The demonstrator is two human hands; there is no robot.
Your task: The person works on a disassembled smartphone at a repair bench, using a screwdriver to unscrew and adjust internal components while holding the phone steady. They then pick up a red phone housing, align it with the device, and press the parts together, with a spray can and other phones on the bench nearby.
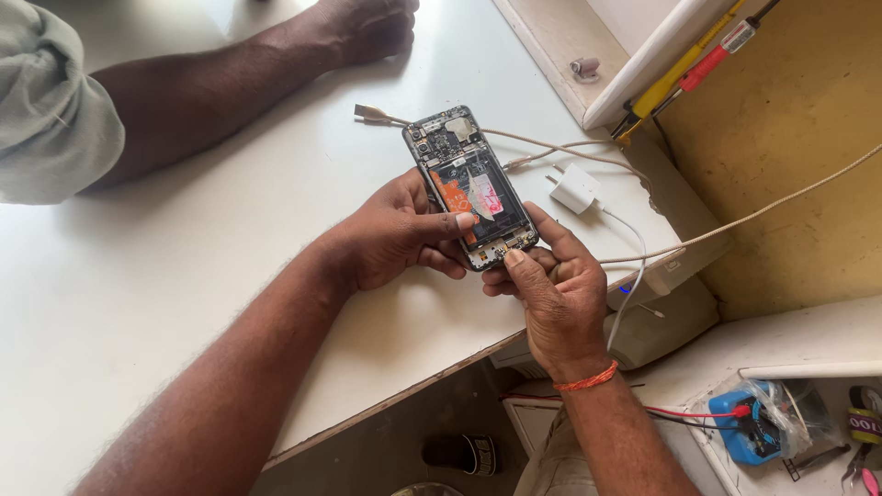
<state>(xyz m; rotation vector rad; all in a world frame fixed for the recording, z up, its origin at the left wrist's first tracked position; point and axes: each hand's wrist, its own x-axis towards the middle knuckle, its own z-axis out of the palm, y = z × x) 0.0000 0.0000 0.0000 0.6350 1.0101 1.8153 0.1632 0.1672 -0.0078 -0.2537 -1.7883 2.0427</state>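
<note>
An opened smartphone [464, 179] with its back cover off shows a circuit board at the far end and an orange and pink labelled battery. My left hand [395, 239] grips it from the left side, thumb across the lower battery area. My right hand [551, 294], with an orange thread around the wrist, pinches the phone's near bottom edge between thumb and fingers. The phone is held just above the white table [184, 257].
Another person's forearm [230, 83] and grey sleeve rest across the table's far left. A white charger plug [576, 189] with cables lies right of the phone. Yellow and red screwdrivers [689, 64] lean at top right. A blue device [744, 427] sits lower right.
</note>
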